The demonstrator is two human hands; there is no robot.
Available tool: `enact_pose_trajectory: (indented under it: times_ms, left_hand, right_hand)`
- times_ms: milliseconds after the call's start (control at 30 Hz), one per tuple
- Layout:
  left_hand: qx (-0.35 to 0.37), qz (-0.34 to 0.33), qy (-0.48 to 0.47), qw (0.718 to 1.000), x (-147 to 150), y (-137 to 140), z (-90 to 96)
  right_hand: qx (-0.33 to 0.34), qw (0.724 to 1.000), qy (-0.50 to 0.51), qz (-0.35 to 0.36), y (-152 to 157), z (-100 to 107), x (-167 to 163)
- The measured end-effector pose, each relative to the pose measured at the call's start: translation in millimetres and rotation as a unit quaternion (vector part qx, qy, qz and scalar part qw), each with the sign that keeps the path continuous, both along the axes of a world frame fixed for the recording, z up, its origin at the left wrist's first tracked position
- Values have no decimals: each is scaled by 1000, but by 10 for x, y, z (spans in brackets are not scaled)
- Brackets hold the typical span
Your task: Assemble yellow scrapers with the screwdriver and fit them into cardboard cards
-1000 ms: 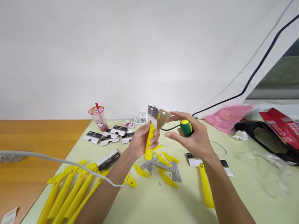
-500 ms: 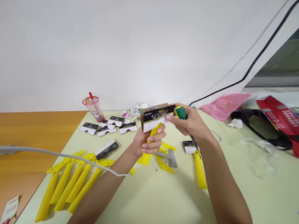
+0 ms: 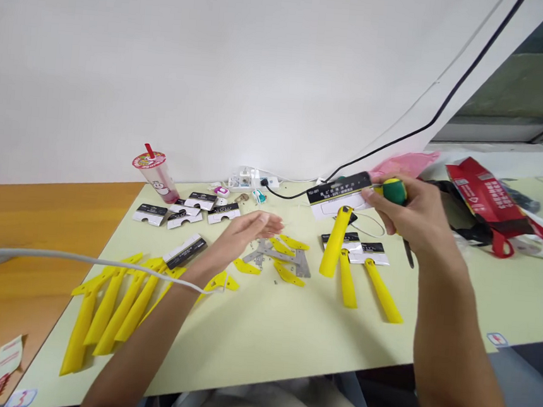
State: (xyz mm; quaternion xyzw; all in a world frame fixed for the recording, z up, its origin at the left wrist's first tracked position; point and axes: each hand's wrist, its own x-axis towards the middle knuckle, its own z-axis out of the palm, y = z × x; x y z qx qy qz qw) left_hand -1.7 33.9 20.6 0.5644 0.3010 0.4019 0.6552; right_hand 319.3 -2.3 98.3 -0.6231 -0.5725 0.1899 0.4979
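Observation:
My right hand (image 3: 413, 209) pinches the edge of a black-and-white header card (image 3: 336, 199), from which a yellow plastic handle (image 3: 335, 244) hangs. Tucked in that same hand is a screwdriver with a green and yellow grip (image 3: 395, 191), its shaft pointing down past the palm. Below lie two more carded yellow handles, a nearer one (image 3: 348, 280) and one farther right (image 3: 383, 292). My left hand (image 3: 247, 234) is empty, fingers stretched out, over the table beside loose yellow blade-shaped pieces (image 3: 289, 273) and grey metal plates (image 3: 302, 263).
Several yellow T-shaped tools (image 3: 114, 313) lie at the left. Folded cards (image 3: 184, 218) sit behind them, near a drink cup (image 3: 159, 181). A power strip (image 3: 247, 180) stands by the wall. A red bag (image 3: 484, 197) lies at right; a grey cable (image 3: 81, 258) crosses in front.
My left hand has let go of the yellow handle and opened. My right hand has carried the carded handle rightward, over the other carded handles, keeping the screwdriver. The view has shifted.

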Motion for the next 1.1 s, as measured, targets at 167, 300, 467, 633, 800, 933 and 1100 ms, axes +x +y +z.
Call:
enact_pose_trajectory:
  times_ms: [167,300,467,633,800,933,1100]
  left_hand:
    - [41,139,59,988,-618,-364,13]
    - [41,259,173,949,-1240,-753,9]
    - [49,351,311,882,-1965,-1138,12]
    - [51,398,337,852,-2441,-1364,-94]
    - [32,399,391,829,-2737,-1476,-285]
    - [25,376,455,807,-2821,-1468,-436]
    - [25,382,544,747,-2728,-1398,-549]
  right_hand:
    - [-187,981,-41,-28,24,-626,175]
    - [-232,971,-43,-26,67,-1142,286]
    - [-291,953,-70,-44,30,-1424,334]
    - [-326,941,-80,-44,-59,-1425,399]
    - [-365,920,-119,-83,-76,-1379,615]
    - [-395,896,-152,-131,-39,-1387,802]
    - [-391,876,-235,-157,24,-1483,1012]
